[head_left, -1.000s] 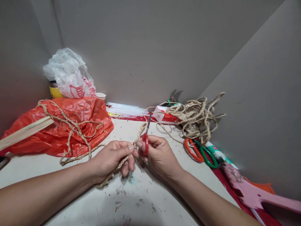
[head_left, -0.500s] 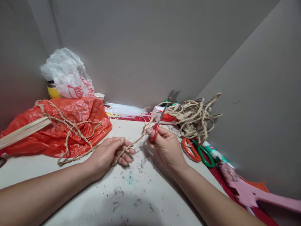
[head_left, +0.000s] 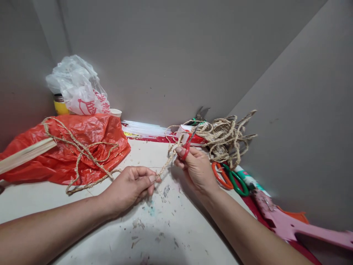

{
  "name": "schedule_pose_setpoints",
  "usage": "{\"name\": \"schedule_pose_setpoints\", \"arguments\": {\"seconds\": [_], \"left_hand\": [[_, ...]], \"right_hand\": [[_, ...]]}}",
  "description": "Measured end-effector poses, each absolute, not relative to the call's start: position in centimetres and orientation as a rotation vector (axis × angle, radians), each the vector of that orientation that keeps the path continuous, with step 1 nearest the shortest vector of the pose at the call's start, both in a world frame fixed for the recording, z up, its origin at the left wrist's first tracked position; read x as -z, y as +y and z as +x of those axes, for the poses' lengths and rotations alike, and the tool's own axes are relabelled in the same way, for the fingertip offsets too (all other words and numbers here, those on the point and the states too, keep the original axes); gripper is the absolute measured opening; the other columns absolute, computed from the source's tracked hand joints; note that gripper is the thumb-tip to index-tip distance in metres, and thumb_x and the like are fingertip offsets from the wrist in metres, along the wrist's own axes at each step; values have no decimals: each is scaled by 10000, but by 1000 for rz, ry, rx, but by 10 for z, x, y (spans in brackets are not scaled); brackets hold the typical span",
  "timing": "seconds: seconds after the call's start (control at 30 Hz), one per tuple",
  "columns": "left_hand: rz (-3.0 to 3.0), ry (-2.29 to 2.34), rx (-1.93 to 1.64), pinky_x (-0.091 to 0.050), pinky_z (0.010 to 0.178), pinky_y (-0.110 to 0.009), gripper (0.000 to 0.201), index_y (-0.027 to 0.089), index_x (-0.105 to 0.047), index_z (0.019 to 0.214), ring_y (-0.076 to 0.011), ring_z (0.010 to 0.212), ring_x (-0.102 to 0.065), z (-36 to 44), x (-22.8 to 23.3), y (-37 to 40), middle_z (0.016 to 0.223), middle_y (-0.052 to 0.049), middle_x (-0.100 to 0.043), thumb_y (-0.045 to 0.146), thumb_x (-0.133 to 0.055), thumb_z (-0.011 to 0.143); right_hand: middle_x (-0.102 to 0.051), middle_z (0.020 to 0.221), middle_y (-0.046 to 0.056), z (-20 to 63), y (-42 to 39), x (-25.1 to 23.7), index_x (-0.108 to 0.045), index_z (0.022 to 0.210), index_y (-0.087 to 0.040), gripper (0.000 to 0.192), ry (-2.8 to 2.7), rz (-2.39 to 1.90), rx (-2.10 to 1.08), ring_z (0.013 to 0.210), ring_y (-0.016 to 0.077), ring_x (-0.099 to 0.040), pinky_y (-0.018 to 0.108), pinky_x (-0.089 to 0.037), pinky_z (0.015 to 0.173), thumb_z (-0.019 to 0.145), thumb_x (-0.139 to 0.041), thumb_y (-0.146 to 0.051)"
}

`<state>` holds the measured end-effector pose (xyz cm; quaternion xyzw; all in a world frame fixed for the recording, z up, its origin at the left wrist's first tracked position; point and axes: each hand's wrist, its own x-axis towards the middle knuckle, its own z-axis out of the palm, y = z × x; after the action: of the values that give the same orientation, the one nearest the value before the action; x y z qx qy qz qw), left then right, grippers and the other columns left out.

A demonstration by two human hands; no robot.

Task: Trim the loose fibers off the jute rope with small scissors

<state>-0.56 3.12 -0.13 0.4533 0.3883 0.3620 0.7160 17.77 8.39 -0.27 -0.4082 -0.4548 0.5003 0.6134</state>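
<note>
A thin braided straw rope [head_left: 166, 164] slants upward between my two hands over the white tabletop [head_left: 165, 232]. My left hand [head_left: 134, 186] is closed, pinching the rope between thumb and fingertips. With my right hand [head_left: 197, 167] I hold a small pair of red-handled scissors [head_left: 186, 150], blades pointing up and away. The right fingertips also meet the rope near its upper end; whether they grip it there is hard to see. More of the same rope lies looped over the red plastic bag [head_left: 110, 127] on the left.
Behind my right hand lies a tangled pile of rope [head_left: 226, 136]. Orange-handled scissors [head_left: 221, 176], green-handled scissors [head_left: 237, 180] and a pink glue gun [head_left: 292, 226] line the right side. Clear sticks [head_left: 146, 128], a white bag [head_left: 77, 84] and straw strips [head_left: 27, 156] are around. Grey panels enclose the table.
My left hand has moved slightly up and right along the rope, and its loosely spread fingers have closed on it. My right hand still holds the scissors, nearly in place.
</note>
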Motion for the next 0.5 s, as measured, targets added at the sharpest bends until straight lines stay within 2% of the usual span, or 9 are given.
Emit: {"name": "schedule_pose_setpoints", "arguments": {"seconds": [0.13,0.27,0.5], "left_hand": [[976,851,-850,-109,377,-220,190,142,-599,791,-15,357,-234,-7,1,32,540,38,-527,327,-627,762],[957,839,-801,-78,380,-220,192,142,-580,751,-16,356,-196,-9,-2,32,453,71,-418,327,-633,759],[861,801,-799,-78,385,-202,286,152,-605,977,-32,380,-169,-10,0,32,431,102,-302,338,-632,761]], "right_hand": [[-451,538,-52,179,86,3,-558,579,-162,242,-1060,-931,-1155,437,45,-357,214,-248,420,648,-736,-312],[-443,533,-56,178,86,2,-553,565,-162,240,-1036,-907,-1181,437,44,-362,208,-242,419,644,-742,-288],[-449,475,-55,180,87,6,-550,560,-167,269,-1124,-956,-1159,423,55,-354,214,-264,425,675,-724,-337]]}}
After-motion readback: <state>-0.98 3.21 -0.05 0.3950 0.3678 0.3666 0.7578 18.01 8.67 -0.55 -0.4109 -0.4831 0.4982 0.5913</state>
